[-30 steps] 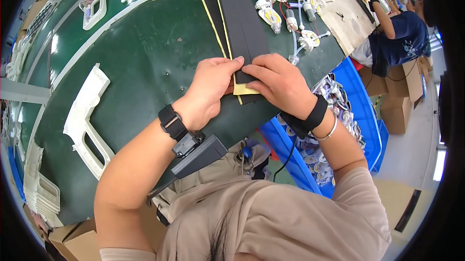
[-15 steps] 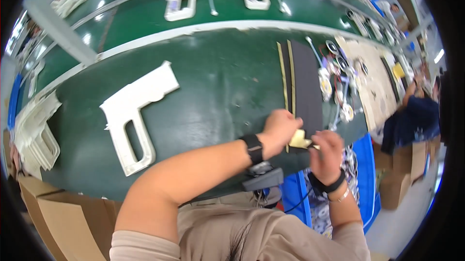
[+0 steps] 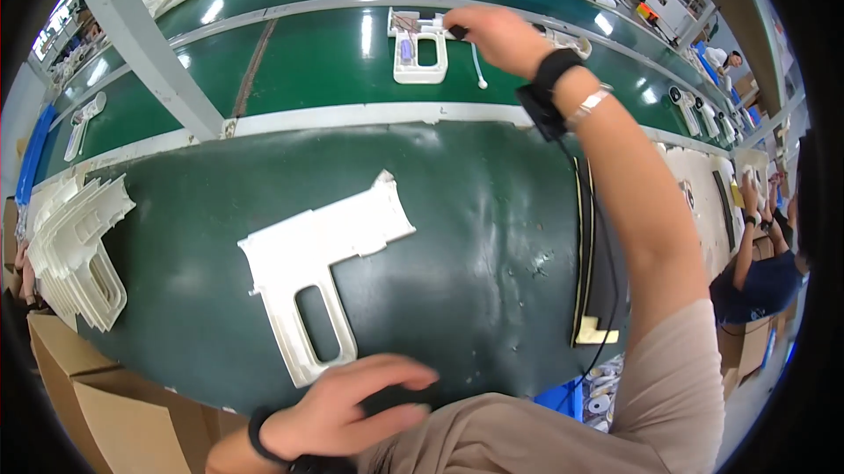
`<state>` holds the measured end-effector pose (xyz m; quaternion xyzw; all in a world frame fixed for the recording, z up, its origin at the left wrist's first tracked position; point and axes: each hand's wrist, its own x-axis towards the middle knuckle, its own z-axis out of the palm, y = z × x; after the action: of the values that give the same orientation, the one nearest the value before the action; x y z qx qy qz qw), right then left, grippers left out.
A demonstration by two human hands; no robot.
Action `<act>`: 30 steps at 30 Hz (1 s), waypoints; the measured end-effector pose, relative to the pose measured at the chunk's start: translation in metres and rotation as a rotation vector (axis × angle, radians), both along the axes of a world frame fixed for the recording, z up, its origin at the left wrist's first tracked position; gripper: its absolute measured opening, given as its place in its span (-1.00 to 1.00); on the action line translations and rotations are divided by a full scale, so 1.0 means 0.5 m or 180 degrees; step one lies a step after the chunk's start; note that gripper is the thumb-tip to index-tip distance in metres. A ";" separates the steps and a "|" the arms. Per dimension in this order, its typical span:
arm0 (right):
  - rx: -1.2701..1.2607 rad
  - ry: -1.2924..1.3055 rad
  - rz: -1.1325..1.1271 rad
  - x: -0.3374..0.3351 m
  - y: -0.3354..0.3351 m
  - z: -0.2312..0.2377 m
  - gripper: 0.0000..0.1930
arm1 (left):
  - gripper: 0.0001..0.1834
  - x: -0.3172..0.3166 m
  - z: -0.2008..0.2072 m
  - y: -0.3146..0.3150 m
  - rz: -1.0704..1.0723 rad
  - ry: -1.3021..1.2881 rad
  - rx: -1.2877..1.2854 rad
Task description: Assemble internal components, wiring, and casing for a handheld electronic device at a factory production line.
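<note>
My right hand (image 3: 501, 39) is stretched out over the far green belt, its fingers pinched on a small black piece (image 3: 457, 32). Just under those fingertips lies a white gun-shaped housing (image 3: 420, 76) with wires inside and a white cable beside it. I cannot tell whether the black piece touches the housing. Near the bench's front edge my left hand (image 3: 352, 404) is open and holds nothing, thumb and fingers apart. Closest to it is the handle end of a bare white gun-shaped shell (image 3: 308, 250) lying on the green bench mat.
Nested white shells (image 3: 79, 245) stand at the left, above an open cardboard box (image 3: 132, 412). Dark strips (image 3: 602, 272) with a pale yellow backing piece (image 3: 596, 331) lie at the right, partly behind my forearm. A grey post (image 3: 154, 52) rises at the bench's far edge. A co-worker (image 3: 758, 285) works at the far right.
My right hand has gone from the dark strips to the far belt with the small black piece. My left hand has left the strips, moved left and opened. The view has shifted.
</note>
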<state>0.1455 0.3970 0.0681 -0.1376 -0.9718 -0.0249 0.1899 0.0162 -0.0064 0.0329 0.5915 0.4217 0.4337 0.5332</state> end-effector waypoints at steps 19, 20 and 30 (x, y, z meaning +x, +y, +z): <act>-0.0307 -0.0420 -0.0113 -0.160 0.146 -0.176 -0.72 | -0.62 -0.205 -0.088 -0.093 0.2021 0.0006 -0.0676; -0.0319 -0.0397 -0.0055 -0.164 0.141 -0.182 -0.72 | -0.62 -0.203 -0.096 -0.094 0.2165 -0.0146 -0.0641; -0.0824 -0.0267 -0.0370 -0.076 0.144 -0.198 -0.51 | -0.75 -0.175 -0.112 -0.091 0.2139 0.0603 -0.0063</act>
<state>0.1075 0.4689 -0.0309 -0.2159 -0.9643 0.0839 0.1281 -0.0711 -0.0518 -0.0231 0.4520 0.6446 0.5240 0.3249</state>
